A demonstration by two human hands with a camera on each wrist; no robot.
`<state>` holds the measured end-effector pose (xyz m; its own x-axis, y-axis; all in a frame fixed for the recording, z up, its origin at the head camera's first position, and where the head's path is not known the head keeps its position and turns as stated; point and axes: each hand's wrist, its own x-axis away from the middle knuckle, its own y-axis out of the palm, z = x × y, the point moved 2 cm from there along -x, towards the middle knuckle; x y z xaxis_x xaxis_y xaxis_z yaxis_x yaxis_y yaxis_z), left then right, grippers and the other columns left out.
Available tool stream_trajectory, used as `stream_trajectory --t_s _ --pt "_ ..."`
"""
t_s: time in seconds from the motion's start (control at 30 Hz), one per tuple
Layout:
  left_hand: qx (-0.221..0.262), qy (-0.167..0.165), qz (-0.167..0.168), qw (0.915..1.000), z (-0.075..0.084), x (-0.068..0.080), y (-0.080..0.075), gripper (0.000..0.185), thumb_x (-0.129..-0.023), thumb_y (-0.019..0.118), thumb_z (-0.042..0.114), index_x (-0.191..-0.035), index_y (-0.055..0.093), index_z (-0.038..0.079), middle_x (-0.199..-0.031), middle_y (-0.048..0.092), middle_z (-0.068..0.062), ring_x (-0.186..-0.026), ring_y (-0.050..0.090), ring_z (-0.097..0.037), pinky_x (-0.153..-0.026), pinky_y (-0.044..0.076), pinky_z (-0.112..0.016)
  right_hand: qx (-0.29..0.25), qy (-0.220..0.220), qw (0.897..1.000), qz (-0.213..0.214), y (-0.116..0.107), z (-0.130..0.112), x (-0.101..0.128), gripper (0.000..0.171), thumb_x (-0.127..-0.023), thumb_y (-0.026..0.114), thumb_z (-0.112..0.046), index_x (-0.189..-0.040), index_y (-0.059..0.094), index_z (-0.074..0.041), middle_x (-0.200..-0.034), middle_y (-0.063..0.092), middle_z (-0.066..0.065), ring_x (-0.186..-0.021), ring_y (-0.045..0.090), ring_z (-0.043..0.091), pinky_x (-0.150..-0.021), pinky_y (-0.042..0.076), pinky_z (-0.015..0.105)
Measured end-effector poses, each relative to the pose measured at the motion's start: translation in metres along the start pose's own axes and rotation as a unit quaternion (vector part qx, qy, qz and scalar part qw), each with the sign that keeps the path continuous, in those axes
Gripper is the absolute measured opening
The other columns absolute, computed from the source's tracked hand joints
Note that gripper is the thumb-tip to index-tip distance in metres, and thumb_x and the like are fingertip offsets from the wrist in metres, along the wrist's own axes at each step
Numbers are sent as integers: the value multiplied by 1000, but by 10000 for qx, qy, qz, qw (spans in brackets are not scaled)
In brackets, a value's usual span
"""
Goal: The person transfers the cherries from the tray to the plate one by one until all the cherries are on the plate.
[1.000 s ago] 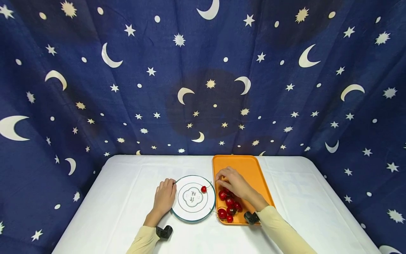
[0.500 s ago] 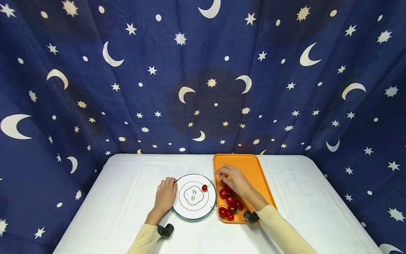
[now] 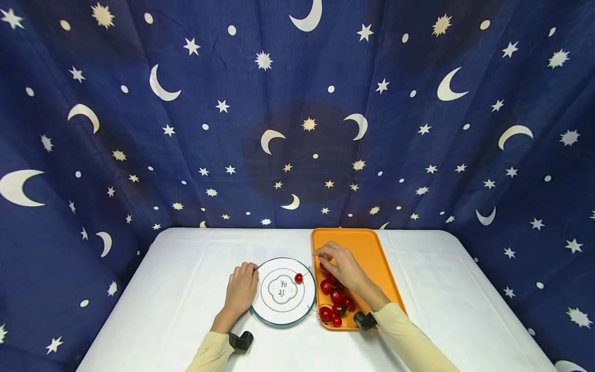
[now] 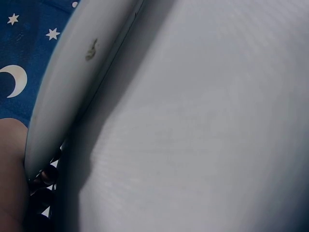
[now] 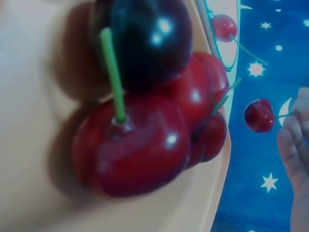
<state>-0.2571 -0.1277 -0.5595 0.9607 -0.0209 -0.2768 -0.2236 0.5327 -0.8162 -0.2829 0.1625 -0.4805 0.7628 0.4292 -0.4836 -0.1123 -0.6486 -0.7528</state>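
In the head view my left hand (image 3: 240, 290) grips the left rim of a round white plate (image 3: 274, 312) with a blue-green edge and printed characters. A single red cherry (image 3: 299, 278) with a stem lies on the plate's right side. My right hand (image 3: 343, 268) is over the left side of an orange tray (image 3: 367, 248), pinching the stem of a cherry (image 5: 259, 116) that hangs from the fingertips in the right wrist view. Several dark red cherries (image 3: 337, 296) lie in the tray under that hand. The left wrist view has the plate's outer wall (image 4: 72, 82) and part of the hand.
The plate and tray stand side by side on a white-covered table (image 3: 195, 279). Behind them hangs a dark blue curtain (image 3: 297, 155) with moons and stars. One cherry stem sticks out past the tray's left edge toward the plate. Black cameras sit on both wrists.
My right hand has shifted slightly to the left over the tray, toward the plate, and a cherry shows below its fingers. The left hand and the plate stay in place.
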Motion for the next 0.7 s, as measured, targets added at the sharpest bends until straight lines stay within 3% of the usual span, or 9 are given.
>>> stream_trajectory --t_s 0.23,0.7 --pt "-38 -16 -22 10000 3 1 -2 25 -108 47 20 -118 63 5 -107 63 -9 -97 51 -23 -81 40 -36 -1 184 9997 178 0 0 -1 15 -91 75 -4 -105 76 -10 -100 74 2 -81 69 13 -75 61 31" --pt "-85 -8 52 10000 5 1 -2 24 -107 48 19 -117 63 4 -107 63 -10 -97 52 -24 -81 40 -38 -517 503 9974 23 15 -9 -10 10 -93 72 -4 -102 73 -10 -97 74 3 -86 72 15 -80 61 26"
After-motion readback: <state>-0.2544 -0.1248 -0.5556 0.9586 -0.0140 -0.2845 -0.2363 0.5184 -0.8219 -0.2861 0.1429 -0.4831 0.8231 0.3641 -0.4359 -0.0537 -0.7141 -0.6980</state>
